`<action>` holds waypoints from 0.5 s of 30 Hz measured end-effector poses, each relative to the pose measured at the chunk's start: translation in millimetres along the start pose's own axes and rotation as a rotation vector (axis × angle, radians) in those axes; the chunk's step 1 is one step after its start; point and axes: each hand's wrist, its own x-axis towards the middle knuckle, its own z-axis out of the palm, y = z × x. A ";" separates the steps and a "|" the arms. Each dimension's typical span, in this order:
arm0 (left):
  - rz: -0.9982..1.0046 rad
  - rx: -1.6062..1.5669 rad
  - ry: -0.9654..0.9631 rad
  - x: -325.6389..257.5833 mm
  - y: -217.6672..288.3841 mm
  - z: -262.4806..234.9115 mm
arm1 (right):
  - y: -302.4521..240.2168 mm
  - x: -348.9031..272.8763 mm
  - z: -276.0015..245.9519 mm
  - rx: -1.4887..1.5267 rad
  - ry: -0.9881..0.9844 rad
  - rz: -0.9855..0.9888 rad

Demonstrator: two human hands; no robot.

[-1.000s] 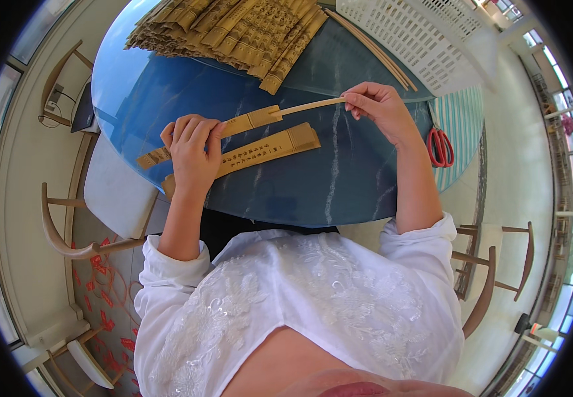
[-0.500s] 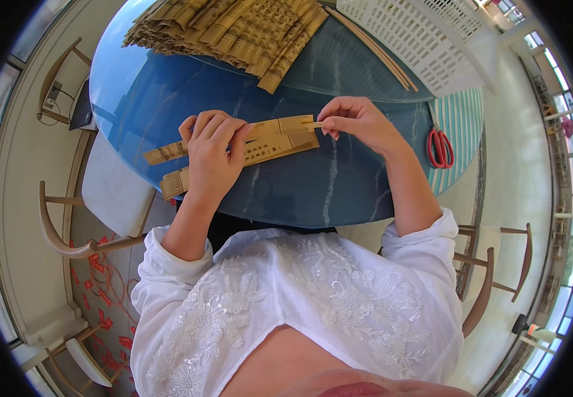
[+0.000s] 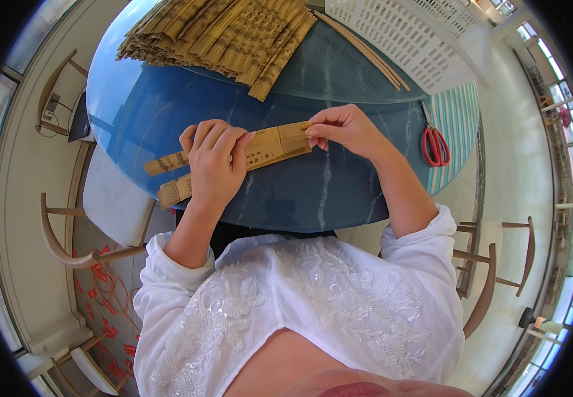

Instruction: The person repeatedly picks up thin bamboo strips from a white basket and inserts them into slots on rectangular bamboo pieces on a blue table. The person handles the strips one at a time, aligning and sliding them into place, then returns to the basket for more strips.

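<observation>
Over the near part of the blue table, my left hand (image 3: 217,159) is closed around the middle of a long, narrow, tan paper sleeve (image 3: 274,141) with dark print on it. To the left of that hand two strip ends spread apart, an upper end (image 3: 165,163) and a lower end (image 3: 176,190). The fingers hide where they join. My right hand (image 3: 339,131) pinches the sleeve's right end between thumb and fingertips. Whether a stick lies inside cannot be seen. A large pile of similar tan sleeves (image 3: 217,40) lies at the far left of the table.
Several thin wooden sticks (image 3: 366,51) lie at the back beside a white perforated plastic basket (image 3: 392,40). Red-handled scissors (image 3: 435,147) rest at the right on a striped teal mat (image 3: 457,119). The rounded table edge (image 3: 266,229) runs close before me, with wooden chairs (image 3: 68,255) around.
My right hand has moved slightly left, up against the sleeve's end. The pale stick end that stuck out there no longer shows. The left hand keeps its hold.
</observation>
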 end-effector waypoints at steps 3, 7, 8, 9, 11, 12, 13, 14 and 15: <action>-0.004 0.000 -0.001 0.0 -0.3 1.6 | 2.2 -0.5 0.4 -0.065 0.024 -0.039; 0.000 0.013 0.002 -1.6 -1.8 3.5 | -1.6 -1.9 -1.8 -0.191 0.048 -0.030; 0.005 0.019 0.006 -2.8 -3.1 3.6 | -3.3 -1.6 -4.6 -0.212 0.151 -0.091; -0.007 0.032 0.005 -4.4 -5.2 3.1 | -5.2 -0.7 -10.0 -0.233 0.254 -0.152; -0.030 0.048 0.006 -7.4 -10.2 3.1 | -5.5 -0.1 -27.6 -0.510 0.570 -0.271; -0.037 0.044 0.008 -8.7 -12.4 3.4 | -2.1 0.3 -41.2 -0.766 0.779 -0.327; -0.044 0.039 0.009 -9.8 -14.7 4.0 | 2.6 -0.7 -60.4 -0.955 0.899 -0.331; -0.051 0.037 0.010 -10.4 -15.9 4.1 | 9.4 -3.3 -79.2 -1.142 1.018 -0.332; -0.048 0.036 0.009 -10.3 -15.5 3.7 | 16.2 -7.1 -93.5 -1.190 1.067 -0.283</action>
